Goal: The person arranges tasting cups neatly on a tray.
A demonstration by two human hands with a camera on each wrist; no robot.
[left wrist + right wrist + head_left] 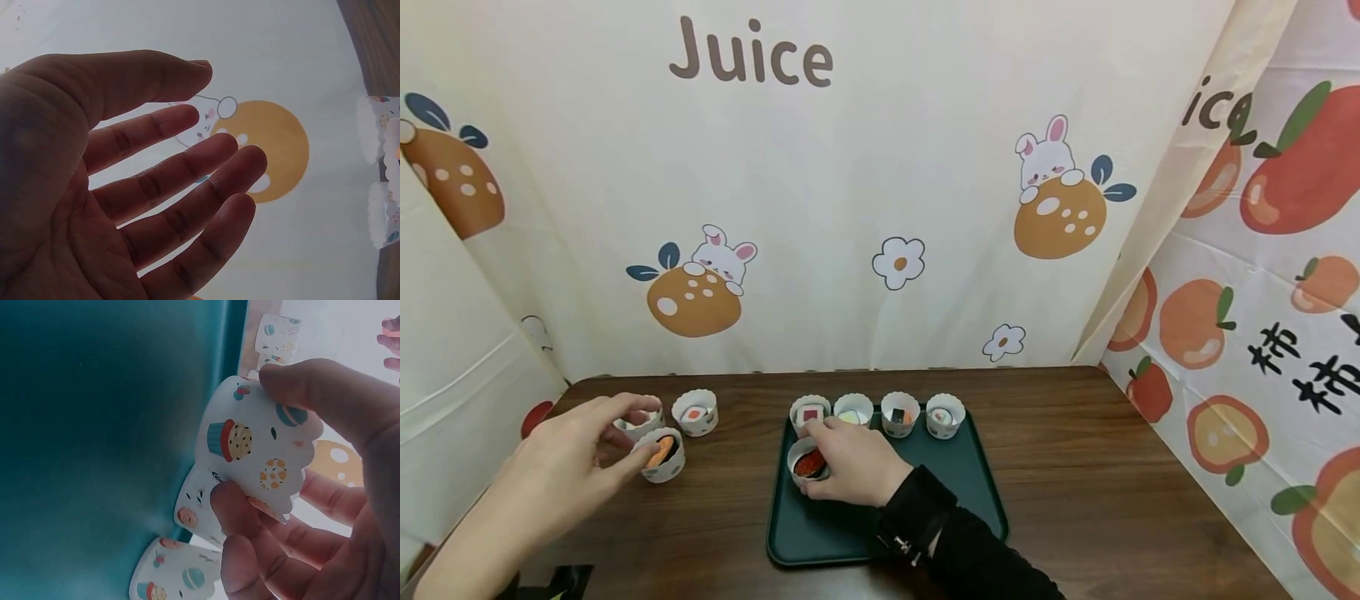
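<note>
My right hand (pixel 857 462) grips the rim of a white paper baking cup (pixel 797 473) at the left side of the dark green tray (pixel 880 537). Inside that cup lies a red-topped sushi piece (pixel 809 463). The right wrist view shows the cup's printed wall (pixel 259 440) between thumb and fingers, its base against the tray. Over the table's left part, my left hand (pixel 576 446) hovers with loosely bent fingers. Nothing is in its grasp in the left wrist view. Nearest to it are a cup with orange-topped sushi (pixel 662 468) and a partly hidden cup (pixel 642 427) behind.
Along the tray's back edge stand several cups, among them one with a black-and-orange piece (pixel 899 415) and one with a white piece (pixel 944 416). Another cup (pixel 696 413) stands at the back left of the wooden table (pixel 1097 492). A printed curtain (pixel 850 167) hangs behind.
</note>
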